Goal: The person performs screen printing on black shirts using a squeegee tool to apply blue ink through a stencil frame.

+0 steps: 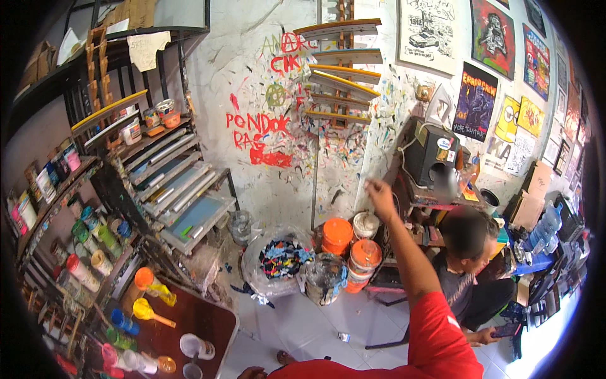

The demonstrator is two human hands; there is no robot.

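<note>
My right hand [380, 196] is raised on my outstretched arm in front of the paint-splattered wall [344, 167], below the rack of yellow-edged squeegees [341, 76]. Its fingers are curled together; whatever they may hold is too small to make out. Behind it, to the right, a black speaker box [424, 151] sits on a cluttered shelf. My left hand [252, 372] shows only slightly at the bottom edge, near the brown table [214, 300], its fingers mostly hidden.
A seated person [467, 278] beside my right arm holds a phone [505, 331]. Orange buckets [338, 234] and a bag of rags [278, 259] stand on the floor ahead. Paint shelves [69, 215] and stacked screens [196, 221] line the left; tubs [192, 346] stand on the table.
</note>
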